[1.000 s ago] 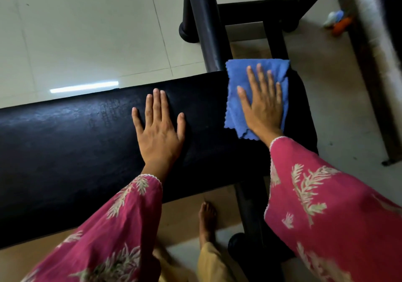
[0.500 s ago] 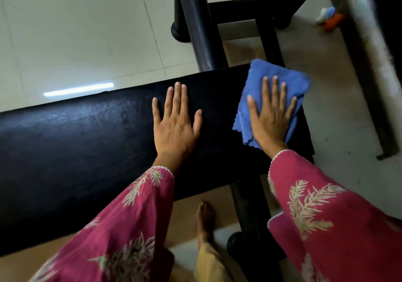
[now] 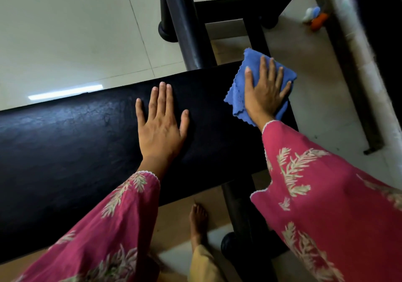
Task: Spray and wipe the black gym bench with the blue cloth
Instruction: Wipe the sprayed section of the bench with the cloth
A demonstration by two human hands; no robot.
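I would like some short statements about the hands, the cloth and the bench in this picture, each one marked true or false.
1. The right hand presses flat on the blue cloth. True.
2. The blue cloth lies at the middle of the black bench. False: it is at the bench's right end, with one corner past the far edge.
3. The left hand holds a spray bottle. False: it lies empty, palm down, on the bench pad.
4. The two hands are apart, with bare pad between them. True.
5. The cloth is crumpled into a ball in a fist. False: it is spread under open fingers.
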